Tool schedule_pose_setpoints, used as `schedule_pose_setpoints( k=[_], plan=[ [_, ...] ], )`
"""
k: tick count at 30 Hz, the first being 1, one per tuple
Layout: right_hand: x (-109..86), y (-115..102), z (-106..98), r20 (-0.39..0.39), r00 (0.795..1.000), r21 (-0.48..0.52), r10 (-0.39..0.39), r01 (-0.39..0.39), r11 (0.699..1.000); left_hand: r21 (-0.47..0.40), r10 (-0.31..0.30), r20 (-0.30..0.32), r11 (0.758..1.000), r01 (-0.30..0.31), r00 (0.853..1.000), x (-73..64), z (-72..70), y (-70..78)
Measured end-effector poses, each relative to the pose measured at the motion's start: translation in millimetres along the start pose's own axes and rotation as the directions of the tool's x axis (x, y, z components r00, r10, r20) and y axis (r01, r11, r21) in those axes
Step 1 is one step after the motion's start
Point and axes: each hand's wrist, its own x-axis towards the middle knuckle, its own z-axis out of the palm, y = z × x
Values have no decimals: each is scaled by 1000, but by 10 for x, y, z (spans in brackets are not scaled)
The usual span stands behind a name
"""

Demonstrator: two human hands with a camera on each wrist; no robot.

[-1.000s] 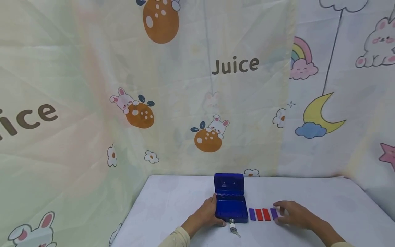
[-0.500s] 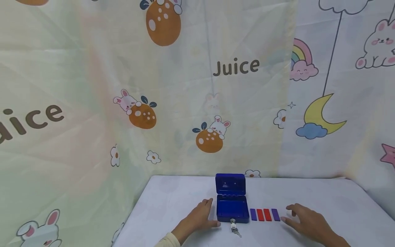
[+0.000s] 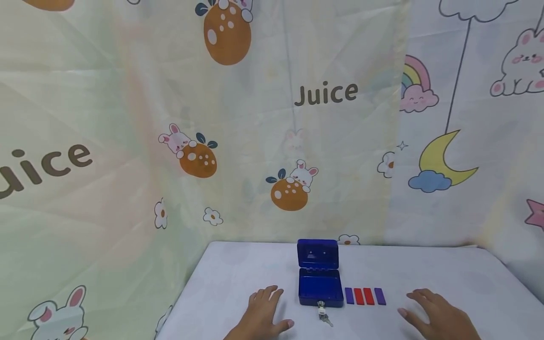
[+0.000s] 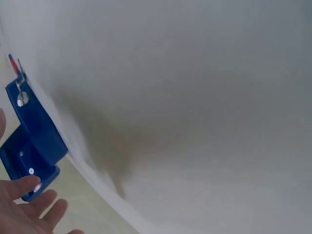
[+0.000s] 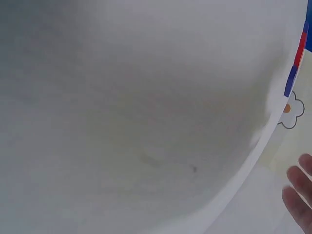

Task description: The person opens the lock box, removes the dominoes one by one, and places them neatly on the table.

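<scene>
A small blue metal cash box [image 3: 320,286] stands on the white table with its lid [image 3: 318,253] raised. A bunch of keys [image 3: 325,318] hangs from the lock at its front. Right of the box lies a row of flat strips: a purple strip [image 3: 349,295], two red strips [image 3: 363,296] and another purple strip [image 3: 380,296]. My left hand [image 3: 262,315] is left of the box, apart from it, fingers spread and holding nothing. Well to the right of the strips, my right hand [image 3: 442,317] holds nothing, its fingers loosely bent. In the left wrist view the box [image 4: 39,122] shows beyond my fingers.
The white table [image 3: 238,264] reaches back to a fabric backdrop [image 3: 340,189] printed with rabbits, oranges and a moon. Another printed cloth [image 3: 106,226] borders the table on the left.
My left hand has let go of the box's left side and drawn back to the left. My right hand has moved right, away from the last purple strip. Box and strips stay put.
</scene>
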Motion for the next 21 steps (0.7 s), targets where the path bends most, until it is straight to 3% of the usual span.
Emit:
schedule_pose_setpoints(
  k=[5,10,14,18,20,21],
  plan=[
    [-133,9,10,-103,993,-95,-59,50,994,13,-32,-17,999,33,999,-182,6,-20],
    [-269,48,94,-222,963,-179,-150,111,978,74,-23,-78,997,29,997,-394,-1,-93],
    [-339,121,157,-260,945,-268,-198,126,955,82,-49,-102,995,58,994,-632,-9,-124],
    [-414,189,195,-265,942,-334,-204,109,936,147,-86,-207,982,118,975,-865,73,-134],
    [-452,214,206,-258,947,-375,-192,85,923,192,-90,-272,971,146,958,-924,146,-161],
    [-466,227,225,-262,947,-397,-186,70,915,204,-106,-271,965,165,957,-938,191,-185]
  ],
)
